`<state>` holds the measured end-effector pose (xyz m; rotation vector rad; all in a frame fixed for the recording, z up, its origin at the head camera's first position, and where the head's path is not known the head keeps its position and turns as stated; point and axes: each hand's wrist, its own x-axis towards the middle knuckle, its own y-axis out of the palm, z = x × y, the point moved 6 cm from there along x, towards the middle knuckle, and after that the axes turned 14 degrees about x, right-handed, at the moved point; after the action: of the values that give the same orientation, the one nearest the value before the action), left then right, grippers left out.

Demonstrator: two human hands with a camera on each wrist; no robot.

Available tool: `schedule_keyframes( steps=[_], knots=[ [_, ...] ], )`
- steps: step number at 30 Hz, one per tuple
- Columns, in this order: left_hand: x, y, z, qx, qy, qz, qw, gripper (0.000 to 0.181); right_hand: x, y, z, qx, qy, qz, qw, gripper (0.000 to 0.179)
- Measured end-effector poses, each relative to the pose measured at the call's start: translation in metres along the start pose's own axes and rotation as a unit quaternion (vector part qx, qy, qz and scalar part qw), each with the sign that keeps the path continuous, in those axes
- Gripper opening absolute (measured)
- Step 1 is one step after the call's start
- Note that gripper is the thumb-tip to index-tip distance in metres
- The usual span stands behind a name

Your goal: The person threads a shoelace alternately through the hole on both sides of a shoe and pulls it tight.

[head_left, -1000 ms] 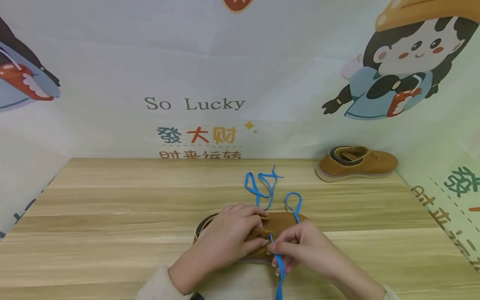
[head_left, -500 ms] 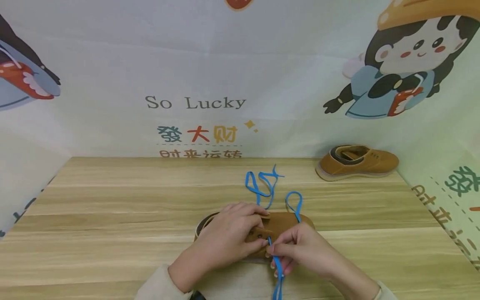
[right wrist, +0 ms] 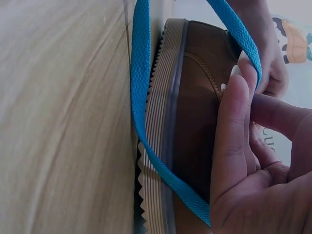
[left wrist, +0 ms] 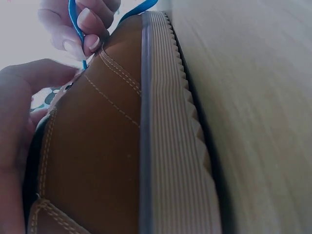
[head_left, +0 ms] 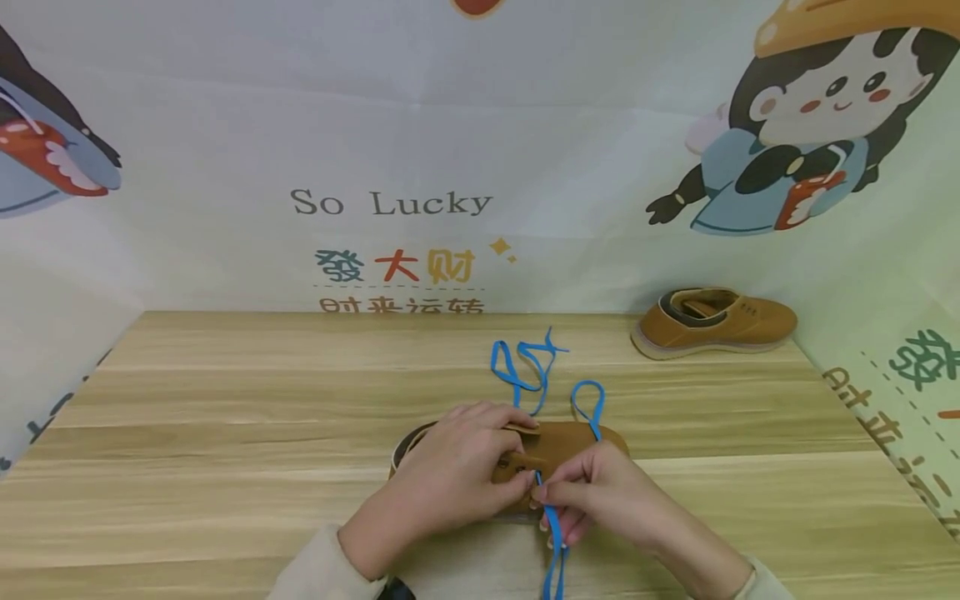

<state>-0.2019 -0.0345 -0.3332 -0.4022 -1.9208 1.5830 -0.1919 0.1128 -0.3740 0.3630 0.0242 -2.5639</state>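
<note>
A tan leather shoe (head_left: 566, 442) lies across the front of the table, toe to the right. My left hand (head_left: 457, 467) grips it over the lace opening, thumb on the near row of eyelets. With thumb and fingertips, my right hand (head_left: 600, 492) pinches a flat blue shoelace (head_left: 552, 521). In the left wrist view, the shoelace (left wrist: 74, 19) runs down through the fingers, its end at an eyelet on the shoe (left wrist: 97, 146). The right wrist view has the shoelace (right wrist: 141, 73) looping beside the sole. Fingers hide part of the eyelets.
A second tan shoe (head_left: 757, 325) without visible lace stands at the back right of the wooden table (head_left: 225, 400). Loose blue lace (head_left: 504, 367) lies in loops beyond the shoe. A printed cloth (head_left: 375, 125) covers the wall behind.
My right hand has shifted slightly left, bringing the lace end to the eyelet by my left thumb. Below that hand, the hanging lace now shows two strands. My left hand stays in place.
</note>
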Motion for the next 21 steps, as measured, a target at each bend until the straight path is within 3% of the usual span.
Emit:
schedule_keyframes(
  steps=[7, 13, 17, 21],
  knots=[
    [0.0043, 0.0012, 0.0008, -0.036, -0.04, 0.008, 0.9985, 0.052, 0.0005, 0.0004, 0.0005, -0.003, -0.004, -0.009, 1.0, 0.027],
    [0.0053, 0.0, 0.0025, -0.058, -0.064, 0.002, 0.9963, 0.034, 0.0009, -0.0003, 0.0003, -0.003, -0.001, -0.016, 0.9999, 0.028],
    [0.0041, -0.0008, 0.0022, -0.071, -0.066, 0.018, 0.9951, 0.019, 0.0016, -0.0002, -0.0001, -0.004, -0.004, -0.018, 0.9998, 0.029],
    [0.0039, -0.0004, 0.0016, -0.082, -0.062, 0.044, 0.9937, 0.015, 0.0022, -0.0004, -0.0009, -0.003, -0.005, -0.019, 0.9998, 0.027]
  ],
)
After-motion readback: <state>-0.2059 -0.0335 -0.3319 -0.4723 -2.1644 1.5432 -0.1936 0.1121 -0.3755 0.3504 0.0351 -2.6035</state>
